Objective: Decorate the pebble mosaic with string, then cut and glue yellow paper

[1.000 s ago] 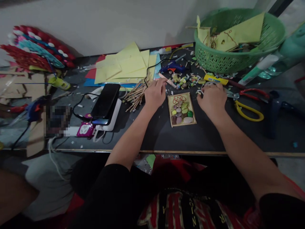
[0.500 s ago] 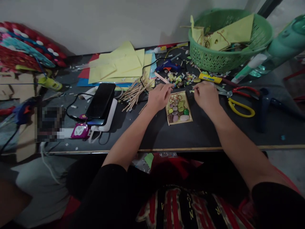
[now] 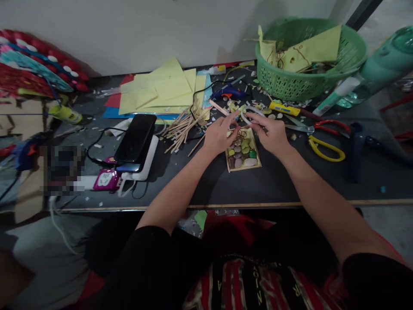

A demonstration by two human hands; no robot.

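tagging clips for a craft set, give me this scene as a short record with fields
left hand: fingertips at one end of the pale strip, grip unclear
right hand: pinches the pale strip above the pebble card
table: wooden sticks beside the left hand, scissors beside the right hand, green basket behind

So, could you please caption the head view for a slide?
Left hand and right hand meet over a card of coloured stones on a craft table.
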